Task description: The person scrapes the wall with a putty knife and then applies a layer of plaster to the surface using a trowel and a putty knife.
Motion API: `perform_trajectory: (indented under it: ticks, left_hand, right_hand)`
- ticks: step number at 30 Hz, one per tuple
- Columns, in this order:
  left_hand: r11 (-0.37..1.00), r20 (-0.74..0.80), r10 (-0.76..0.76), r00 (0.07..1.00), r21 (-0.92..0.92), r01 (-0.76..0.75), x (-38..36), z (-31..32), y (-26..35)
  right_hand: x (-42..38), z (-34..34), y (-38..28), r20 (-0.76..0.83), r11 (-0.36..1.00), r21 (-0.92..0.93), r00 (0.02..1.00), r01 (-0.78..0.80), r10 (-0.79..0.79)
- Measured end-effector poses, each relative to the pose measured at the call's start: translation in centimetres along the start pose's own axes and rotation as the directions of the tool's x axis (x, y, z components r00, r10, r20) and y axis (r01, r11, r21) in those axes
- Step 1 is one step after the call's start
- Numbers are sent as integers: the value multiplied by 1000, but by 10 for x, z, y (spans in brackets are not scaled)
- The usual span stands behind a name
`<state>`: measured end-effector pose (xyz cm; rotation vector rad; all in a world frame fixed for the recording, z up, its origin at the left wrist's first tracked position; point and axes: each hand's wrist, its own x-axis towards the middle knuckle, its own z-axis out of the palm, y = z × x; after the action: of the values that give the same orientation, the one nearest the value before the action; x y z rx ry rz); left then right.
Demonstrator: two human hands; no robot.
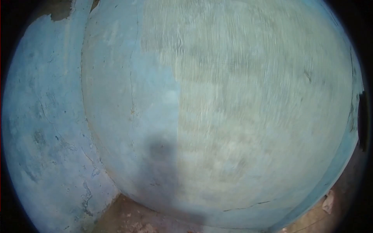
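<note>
Neither my left hand nor my right hand shows in the head view. A wall fills most of the picture. Its left part is bare blue paint (155, 97) with thin cracks, and a pale, streaky whitish coating (248, 101) covers the middle and right. The coating's left edge is stepped near the top and runs straight down lower. A soft dark shadow (161, 171) falls on the lower blue part.
A second blue wall (42, 116) meets this one at a corner on the left, with flaked paint. Brown floor (132, 213) with pale debris lies below. At the lower right, a pale crumpled object (328, 202) lies beyond the wall's edge.
</note>
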<state>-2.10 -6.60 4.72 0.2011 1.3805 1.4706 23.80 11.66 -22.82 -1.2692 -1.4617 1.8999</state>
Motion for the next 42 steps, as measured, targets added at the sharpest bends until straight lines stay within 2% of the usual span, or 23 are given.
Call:
perform_trajectory:
  ticks: [1,2,4,5,6,7,8,10,11,16,18,20,21,24,25,27,29,31,33,36,38,39,42]
  left_hand:
    - [1000,-5,-1,1000,-17,1,-14,10,16]
    - [999,-12,-1,1000,-35,1,-28,18,28]
    - [997,-25,24,999,-68,-25,-56,34,51]
    - [995,-37,54,998,-80,-57,-64,39,59]
    - [993,-46,78,996,-87,-82,-78,46,69]
    - [987,-46,127,991,-98,-131,-89,55,86]
    - [976,-45,183,982,-111,-186,-99,67,104]
    - [928,-27,339,940,-154,-339,-126,99,147]
    - [892,-14,419,908,-183,-414,-141,117,168]
    - [858,154,486,860,-268,-437,-122,97,174]
    - [845,228,523,821,-267,-464,-129,116,171]
    - [822,208,557,804,-271,-500,-131,122,173]
    - [806,196,580,791,-277,-523,-132,127,172]
    - [730,205,682,702,-153,-666,-142,137,169]
    - [713,204,699,686,-118,-691,-141,136,169]
    - [712,203,697,688,-77,-698,-133,126,166]
    - [702,236,700,674,-56,-710,-134,122,172]
    - [788,205,616,761,-191,-586,-143,138,173]
    - [813,256,581,772,-215,-541,-135,128,171]
    - [837,318,547,774,-232,-496,-119,118,181]
    - [841,349,540,765,-251,-479,-113,114,195]
    - [811,338,585,737,-261,-524,-113,114,198]
    - [780,333,616,714,-131,-612,-106,110,208]
  right_hand:
    - [-37,12,-55,61,962,260,995,-87,73]
    - [-65,25,-110,133,846,503,983,-179,129]
    - [-117,39,-210,205,836,543,978,-75,-45]
    - [-146,47,-253,130,822,570,987,6,-97]
    - [-164,49,-288,148,852,516,972,82,-184]
    - [-190,55,-328,149,854,516,976,63,-162]
    - [-205,59,-360,129,866,472,959,166,-254]
    - [-233,63,-409,151,889,403,943,217,-298]
    - [-239,63,-417,160,872,408,919,270,-359]
    - [-266,83,-444,83,845,168,847,507,-525]
    - [-274,70,-446,37,810,122,813,573,-581]
    - [-281,67,-444,-11,794,92,798,601,-602]
    - [-287,62,-442,-19,818,127,826,561,-563]
    - [-296,60,-434,-22,720,-35,720,693,-693]
    - [-297,64,-434,-23,736,-30,736,676,-677]
    - [-294,81,-436,-23,768,-18,767,640,-641]
    - [-290,97,-435,-43,751,-93,751,654,-659]
    - [-282,100,-434,-61,742,-122,742,659,-668]
    - [-276,106,-429,-75,745,-123,743,655,-665]
    - [-268,115,-438,41,430,-415,489,802,-872]
    - [-254,124,-443,1,439,-388,476,811,-879]
    - [-250,129,-442,-18,444,-374,472,814,-881]
    - [-236,133,-433,33,298,-516,366,803,-930]
